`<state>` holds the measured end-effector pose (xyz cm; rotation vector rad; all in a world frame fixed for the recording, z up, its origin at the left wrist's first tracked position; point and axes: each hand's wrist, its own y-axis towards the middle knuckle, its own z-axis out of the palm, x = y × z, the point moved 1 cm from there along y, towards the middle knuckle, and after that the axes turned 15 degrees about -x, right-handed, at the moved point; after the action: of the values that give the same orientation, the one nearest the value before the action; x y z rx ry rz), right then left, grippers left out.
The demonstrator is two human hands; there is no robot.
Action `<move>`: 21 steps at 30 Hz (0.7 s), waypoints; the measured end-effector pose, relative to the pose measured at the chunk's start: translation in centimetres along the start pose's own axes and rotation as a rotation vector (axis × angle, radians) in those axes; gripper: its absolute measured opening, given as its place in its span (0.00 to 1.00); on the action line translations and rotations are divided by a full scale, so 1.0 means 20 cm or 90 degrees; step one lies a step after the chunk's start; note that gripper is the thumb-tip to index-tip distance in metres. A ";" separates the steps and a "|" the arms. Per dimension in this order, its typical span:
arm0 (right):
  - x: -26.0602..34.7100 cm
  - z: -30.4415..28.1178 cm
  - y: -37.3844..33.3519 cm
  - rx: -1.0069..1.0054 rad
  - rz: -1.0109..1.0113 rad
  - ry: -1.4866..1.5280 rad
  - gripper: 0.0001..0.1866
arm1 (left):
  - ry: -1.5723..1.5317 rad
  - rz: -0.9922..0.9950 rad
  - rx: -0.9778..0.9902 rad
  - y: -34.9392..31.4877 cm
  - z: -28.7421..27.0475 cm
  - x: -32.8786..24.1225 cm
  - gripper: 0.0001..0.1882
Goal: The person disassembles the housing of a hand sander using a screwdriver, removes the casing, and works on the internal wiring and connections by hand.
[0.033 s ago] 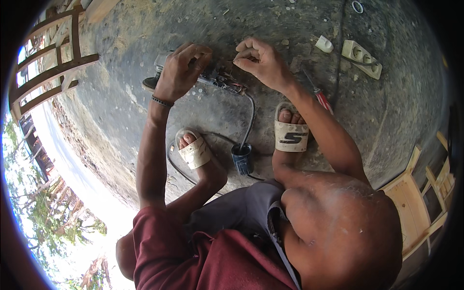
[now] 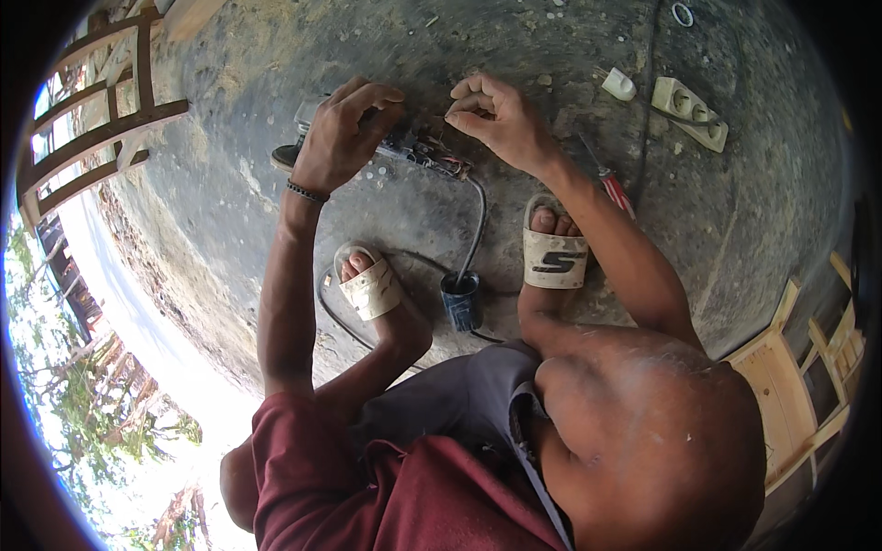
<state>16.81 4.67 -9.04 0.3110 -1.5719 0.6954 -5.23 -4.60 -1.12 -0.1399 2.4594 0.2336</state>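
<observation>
My left hand (image 2: 349,133), with a dark bracelet at the wrist, is raised over the left part of an opened electric power tool (image 2: 418,156). Its fingers are curled with the tips close together. My right hand (image 2: 496,119) is lifted a short way to the right, thumb and fingers pinched. Whatever lies in either pinch is too small to make out. The tool lies on the floor with its wires bare at the right end; my left hand hides part of its body. From that end a black cord (image 2: 480,216) runs into a dark blue cup-shaped cover (image 2: 461,303).
A red-handled screwdriver (image 2: 616,191) lies beside my right forearm. Farther right are a white plug (image 2: 619,84), a white socket strip (image 2: 689,112) and a white ring (image 2: 681,15). Wooden frames stand at the left (image 2: 110,138) and right (image 2: 781,376). My sandalled feet flank the cover.
</observation>
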 end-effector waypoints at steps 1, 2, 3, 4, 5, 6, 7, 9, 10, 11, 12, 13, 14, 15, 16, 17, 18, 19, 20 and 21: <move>-0.03 0.01 0.00 0.002 0.020 0.004 0.17 | 0.029 0.034 0.017 0.00 -0.01 0.01 0.11; -0.05 0.02 -0.01 0.003 0.040 0.009 0.17 | 0.057 0.069 0.034 0.00 -0.01 0.01 0.11; -0.06 0.04 -0.01 -0.009 0.034 0.007 0.16 | 0.080 0.078 0.049 -0.01 -0.01 -0.01 0.11; -0.06 0.05 -0.01 -0.021 0.028 0.004 0.16 | 0.101 0.088 0.063 -0.01 -0.01 -0.03 0.11; -0.06 0.07 -0.02 -0.035 0.021 0.002 0.15 | 0.123 0.099 0.078 -0.01 0.00 -0.05 0.11; -0.05 0.08 -0.02 -0.032 0.018 -0.040 0.15 | 0.124 0.111 0.082 -0.02 0.01 -0.04 0.11; -0.03 0.09 -0.03 -0.030 0.014 -0.082 0.16 | 0.126 0.124 0.085 -0.02 0.02 -0.04 0.11; -0.01 0.10 -0.03 -0.030 0.006 -0.136 0.16 | 0.128 0.144 0.100 -0.02 0.04 -0.01 0.11; 0.00 0.11 -0.04 -0.031 0.002 -0.149 0.15 | 0.130 0.151 0.112 -0.01 0.05 0.00 0.11; 0.00 0.11 -0.04 -0.033 -0.003 -0.162 0.15 | 0.131 0.158 0.123 -0.01 0.05 0.01 0.11; -0.01 0.11 -0.05 -0.038 -0.009 -0.156 0.14 | 0.133 0.157 0.137 0.00 0.06 0.02 0.11; -0.04 0.12 -0.05 -0.043 -0.016 -0.149 0.14 | 0.135 0.155 0.151 0.00 0.06 0.02 0.11; -0.06 0.12 -0.05 -0.048 -0.023 -0.143 0.14 | 0.138 0.154 0.165 0.01 0.06 0.02 0.11; -0.05 0.13 -0.05 -0.051 -0.021 -0.150 0.14 | 0.134 0.150 0.170 0.01 0.06 0.02 0.11; -0.04 0.13 -0.06 -0.055 -0.020 -0.158 0.14 | 0.129 0.147 0.176 0.02 0.06 0.02 0.10; -0.03 0.14 -0.06 -0.058 -0.019 -0.164 0.14 | 0.126 0.143 0.181 0.02 0.06 0.01 0.10; -0.03 0.14 -0.06 -0.067 -0.028 -0.153 0.13 | 0.126 0.146 0.184 0.03 0.06 0.01 0.10; -0.03 0.14 -0.06 -0.075 -0.036 -0.142 0.12 | 0.127 0.148 0.188 0.03 0.07 0.01 0.10; -0.03 0.14 -0.06 -0.083 -0.045 -0.131 0.11 | 0.128 0.150 0.191 0.04 0.08 0.00 0.09; -0.03 0.14 -0.07 -0.073 -0.029 -0.133 0.12 | 0.132 0.156 0.195 0.04 0.08 0.00 0.09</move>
<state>15.39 1.83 -9.26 0.3423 -1.7895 0.5486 -4.42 -3.42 -2.22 0.2842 2.6828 -0.0578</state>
